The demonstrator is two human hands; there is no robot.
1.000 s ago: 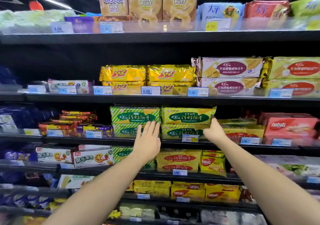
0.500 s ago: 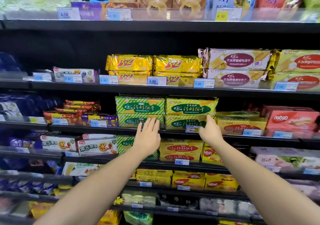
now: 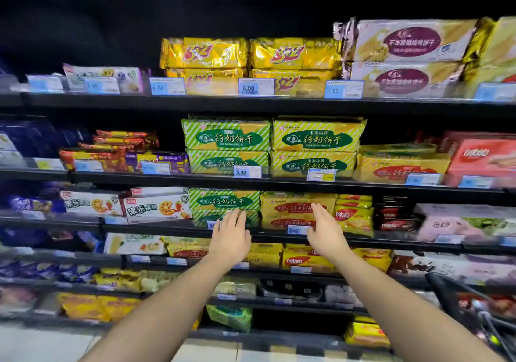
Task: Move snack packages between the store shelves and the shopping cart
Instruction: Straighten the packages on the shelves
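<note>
Green-striped cracker pack [image 3: 223, 200] on shelf [image 3: 156, 228], stacked on twin, just left of yellow pack [image 3: 296, 208]. Long axis left-right, printed face toward near side. Probably light; film wrap slippery, crackers inside brittle. Best hold: both short ends, no squeeze on middle. Left hand [image 3: 230, 238], right hand [image 3: 325, 233] at shelf edge, fingers straight, close together, holding nothing; contact unclear. Cart [image 3: 442, 287] near right.
</note>
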